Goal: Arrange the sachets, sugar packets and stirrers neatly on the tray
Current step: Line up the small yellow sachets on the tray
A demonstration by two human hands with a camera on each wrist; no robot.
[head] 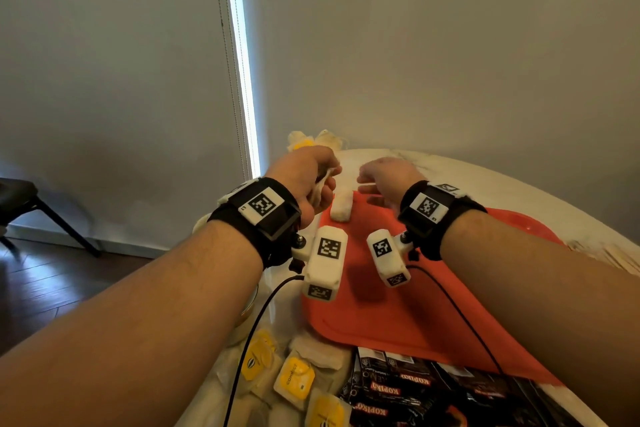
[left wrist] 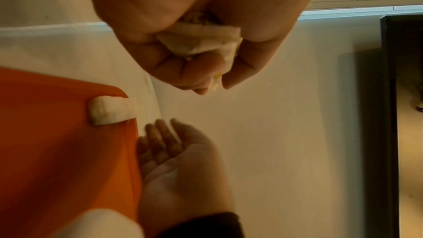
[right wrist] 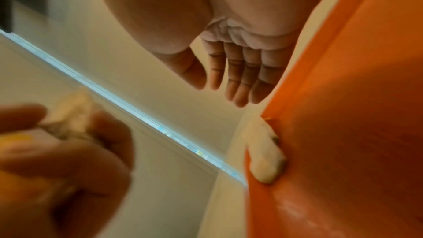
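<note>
My left hand (head: 313,180) hovers past the far left corner of the orange tray (head: 391,302) and grips a white tea sachet (left wrist: 201,42) between thumb and curled fingers. One white sachet (head: 341,206) lies on the tray's far left corner, also seen in both wrist views (left wrist: 109,109) (right wrist: 265,160). My right hand (head: 384,177) is beside the left, over the tray's far edge, fingers straight and empty (right wrist: 238,79). Near the front of the table lie several yellow-labelled sachets (head: 294,378) and black Kopiko coffee sachets (head: 401,392). Wooden stirrers (head: 609,253) lie right of the tray.
The white marble table (head: 485,177) is round and stands against a grey wall. More yellow and white sachets (head: 311,140) sit at the table's far edge. A dark chair (head: 31,204) stands on the wood floor to the left. Wrist camera cables hang over the tray.
</note>
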